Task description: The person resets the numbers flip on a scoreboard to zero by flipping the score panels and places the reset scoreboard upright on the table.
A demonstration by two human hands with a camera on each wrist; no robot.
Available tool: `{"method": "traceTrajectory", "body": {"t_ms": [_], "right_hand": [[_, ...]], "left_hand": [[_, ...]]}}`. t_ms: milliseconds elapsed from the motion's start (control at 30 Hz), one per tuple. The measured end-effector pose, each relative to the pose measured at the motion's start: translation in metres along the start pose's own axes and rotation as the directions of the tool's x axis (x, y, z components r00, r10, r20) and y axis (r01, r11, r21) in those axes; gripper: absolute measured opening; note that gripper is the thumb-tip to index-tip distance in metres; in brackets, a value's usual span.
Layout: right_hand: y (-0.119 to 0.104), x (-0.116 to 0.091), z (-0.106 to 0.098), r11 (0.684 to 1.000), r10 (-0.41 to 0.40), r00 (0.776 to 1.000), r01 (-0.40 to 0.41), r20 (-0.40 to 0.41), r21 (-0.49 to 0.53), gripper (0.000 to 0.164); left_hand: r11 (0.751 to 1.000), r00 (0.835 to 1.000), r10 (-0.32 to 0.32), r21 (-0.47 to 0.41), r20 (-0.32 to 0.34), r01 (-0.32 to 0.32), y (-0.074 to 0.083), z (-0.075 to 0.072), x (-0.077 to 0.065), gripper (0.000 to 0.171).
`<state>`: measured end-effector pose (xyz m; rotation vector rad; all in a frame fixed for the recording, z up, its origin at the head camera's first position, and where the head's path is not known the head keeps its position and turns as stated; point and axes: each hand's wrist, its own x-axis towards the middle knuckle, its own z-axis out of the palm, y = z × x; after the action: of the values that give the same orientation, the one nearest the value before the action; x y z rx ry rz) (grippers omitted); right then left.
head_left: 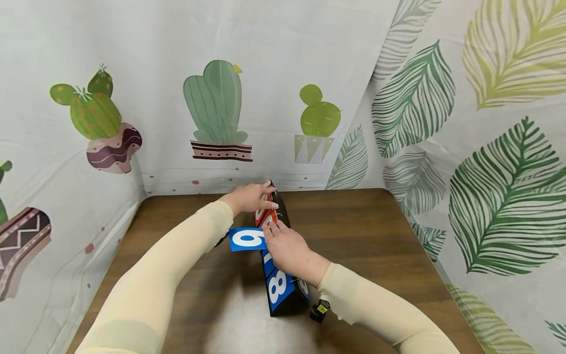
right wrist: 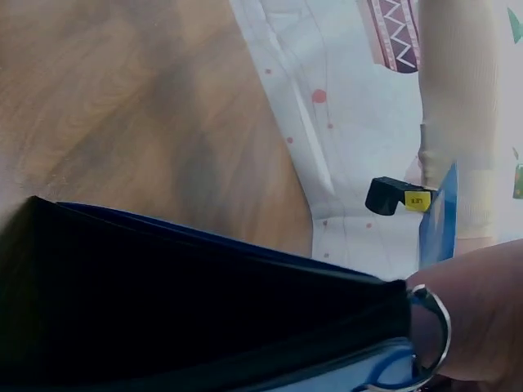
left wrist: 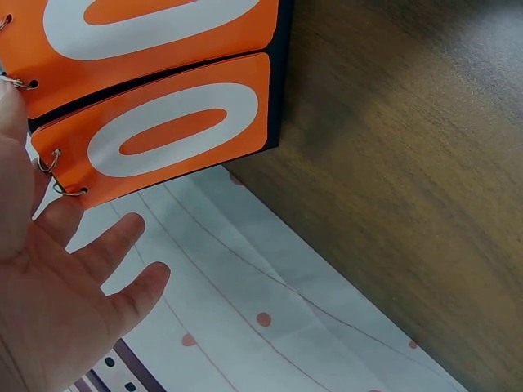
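A long flip scoreboard (head_left: pixel 279 306) with a black frame stands on the table, its number cards hung on metal rings along the ridge. My left hand (head_left: pixel 249 196) holds the ridge at the far end, beside two orange cards with a white 0 (left wrist: pixel 176 135). In the left wrist view its outer two fingers spread free past the end. Midway along, my right hand (head_left: pixel 287 248) pinches the edge of a blue card with a white 6 (head_left: pixel 246 239), lifted out to the left. A blue card with an 8 (head_left: pixel 277 286) lies on the near end's slope.
The scoreboard rests on a brown wooden table (head_left: pixel 353 221). White curtains (head_left: pixel 274 49) printed with cacti and leaves hang behind it and on both sides. A small black wrist device (head_left: pixel 320 310) with a yellow label sits by the right sleeve.
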<state>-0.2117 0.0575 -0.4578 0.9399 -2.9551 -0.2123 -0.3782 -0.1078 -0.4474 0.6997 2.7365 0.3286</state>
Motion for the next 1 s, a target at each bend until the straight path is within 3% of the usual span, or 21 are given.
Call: {"method": "traceTrajectory", "body": {"t_ms": [200, 367, 600, 733, 1000], "right_hand": [[-0.0025, -0.0003, -0.0022, 0.999, 0.027, 0.999, -0.027, 0.035, 0.023, 0.059], [-0.0039, 0.0007, -0.0038, 0.999, 0.033, 0.999, -0.033, 0.011, 0.004, 0.060], [0.0003, -0.0016, -0.0018, 0.986, 0.098, 0.995, -0.098, 0.004, 0.137, 0.067], [0.0012, -0.0034, -0.0042, 0.989, 0.062, 0.998, -0.066, 0.033, 0.136, 0.067], [0.0013, -0.0080, -0.0029, 0.997, -0.077, 0.993, 0.077, 0.085, 0.010, 0.063]], "left_hand": [[1.000, 1.000, 0.002, -0.017, 0.007, -0.002, 0.0004, -0.0019, 0.0005, 0.075], [1.000, 1.000, 0.005, -0.022, 0.004, -0.005, -0.0014, -0.0005, 0.0021, 0.075], [1.000, 1.000, 0.008, -0.022, 0.001, -0.008, -0.0014, 0.0010, 0.0023, 0.076], [1.000, 1.000, 0.014, 0.000, 0.001, -0.014, -0.0017, 0.0008, 0.0010, 0.078], [1.000, 1.000, 0.014, -0.025, 0.006, -0.014, -0.0015, -0.0003, -0.0002, 0.076]]}}
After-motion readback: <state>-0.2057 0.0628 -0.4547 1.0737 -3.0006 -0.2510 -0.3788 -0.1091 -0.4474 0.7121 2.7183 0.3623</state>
